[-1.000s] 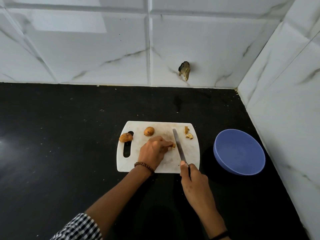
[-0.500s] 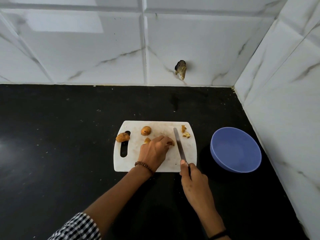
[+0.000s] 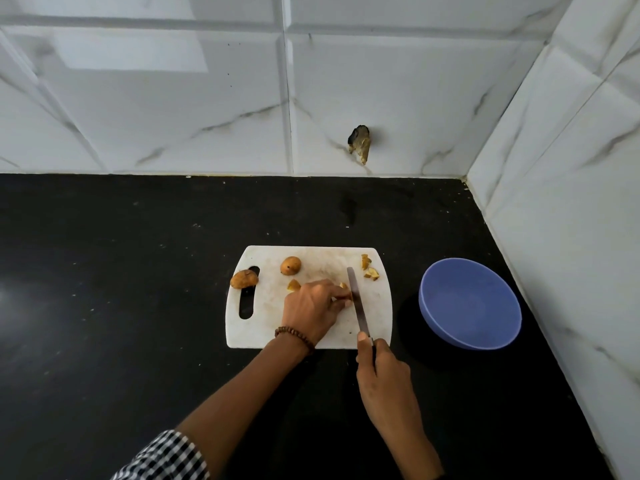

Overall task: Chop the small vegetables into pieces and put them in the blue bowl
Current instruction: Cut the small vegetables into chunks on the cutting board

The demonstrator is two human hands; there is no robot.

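Observation:
A white cutting board (image 3: 270, 327) lies on the black counter. My left hand (image 3: 313, 308) pins a small brown vegetable piece (image 3: 343, 287) against the board, its fingertips mostly hiding it. My right hand (image 3: 382, 379) grips the knife (image 3: 357, 303), whose blade rests on the board right beside those fingertips. One whole vegetable (image 3: 290, 265) sits at the board's far side, another (image 3: 243, 279) lies over the handle slot at the left. A cut piece (image 3: 293, 285) lies by my left knuckles. Chopped bits (image 3: 369, 267) lie at the far right corner. The blue bowl (image 3: 470, 303) stands empty to the right.
The black counter (image 3: 104, 306) runs left and toward me. White marble-look tiled walls (image 3: 173, 98) close off the back and the right side just past the bowl. A chipped hole (image 3: 360, 143) marks the back wall.
A cut piece has come into view beside my left knuckles. The knife blade has shifted closer to my left fingertips and into the held piece.

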